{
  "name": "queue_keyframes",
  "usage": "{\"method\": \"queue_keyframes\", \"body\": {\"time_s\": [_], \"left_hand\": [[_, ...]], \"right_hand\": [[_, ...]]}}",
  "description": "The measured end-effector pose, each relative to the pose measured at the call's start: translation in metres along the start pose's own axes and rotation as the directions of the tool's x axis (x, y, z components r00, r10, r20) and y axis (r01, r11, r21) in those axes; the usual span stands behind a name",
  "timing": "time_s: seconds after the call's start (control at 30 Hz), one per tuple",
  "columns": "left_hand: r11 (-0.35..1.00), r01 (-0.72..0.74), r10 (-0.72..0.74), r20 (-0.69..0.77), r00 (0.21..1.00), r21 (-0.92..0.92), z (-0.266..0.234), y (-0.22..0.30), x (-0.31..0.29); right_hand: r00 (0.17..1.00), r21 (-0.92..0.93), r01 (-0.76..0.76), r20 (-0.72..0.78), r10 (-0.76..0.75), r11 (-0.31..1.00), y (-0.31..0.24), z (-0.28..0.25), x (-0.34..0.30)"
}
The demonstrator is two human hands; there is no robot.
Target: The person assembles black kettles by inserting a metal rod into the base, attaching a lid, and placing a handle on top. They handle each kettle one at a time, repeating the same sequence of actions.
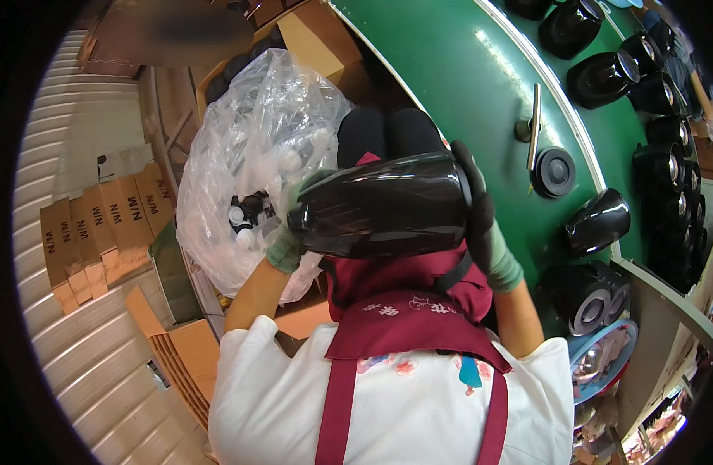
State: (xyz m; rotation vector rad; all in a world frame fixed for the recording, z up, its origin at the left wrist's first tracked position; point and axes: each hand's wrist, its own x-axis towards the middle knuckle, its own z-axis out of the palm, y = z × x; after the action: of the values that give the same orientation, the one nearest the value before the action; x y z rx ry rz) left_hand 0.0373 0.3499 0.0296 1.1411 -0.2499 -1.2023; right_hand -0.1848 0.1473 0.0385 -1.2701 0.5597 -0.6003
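A glossy black, bottle-shaped vessel, like a thermos jug body, lies sideways across my lap, its narrower end to the left and its wide end to the right. My left hand, in a grey-green glove, grips the narrow end; its fingers are mostly hidden behind the vessel. Against the wide end presses my right hand, gloved with a dark palm and green cuff, fingers long and close together. Just left of the vessel, a clear plastic bag holds small black and white parts.
To the right runs a green work table with a round black lid, a metal rod and a lying black vessel. Several black vessels crowd its far side. A blue basin sits lower right; cardboard boxes stand left.
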Motion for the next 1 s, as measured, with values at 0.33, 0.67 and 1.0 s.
{"method": "queue_keyframes", "body": {"time_s": [0.33,0.67,1.0], "left_hand": [[0.099,-0.204,0.267,0.171,0.948,0.974,0.075,0.05,0.0],[-0.114,-0.463,0.574,0.438,0.691,0.879,0.12,0.024,-0.032],[-0.328,-0.557,0.599,0.624,0.503,0.763,0.117,-0.002,-0.035]], "right_hand": [[0.993,0.085,-0.011,0.115,0.001,0.996,0.069,-0.013,-0.002],[0.978,-0.421,0.08,0.21,0.012,0.904,0.125,-0.03,-0.023],[0.808,-0.959,0.079,0.221,-0.547,-0.271,0.07,0.093,-0.049]]}}
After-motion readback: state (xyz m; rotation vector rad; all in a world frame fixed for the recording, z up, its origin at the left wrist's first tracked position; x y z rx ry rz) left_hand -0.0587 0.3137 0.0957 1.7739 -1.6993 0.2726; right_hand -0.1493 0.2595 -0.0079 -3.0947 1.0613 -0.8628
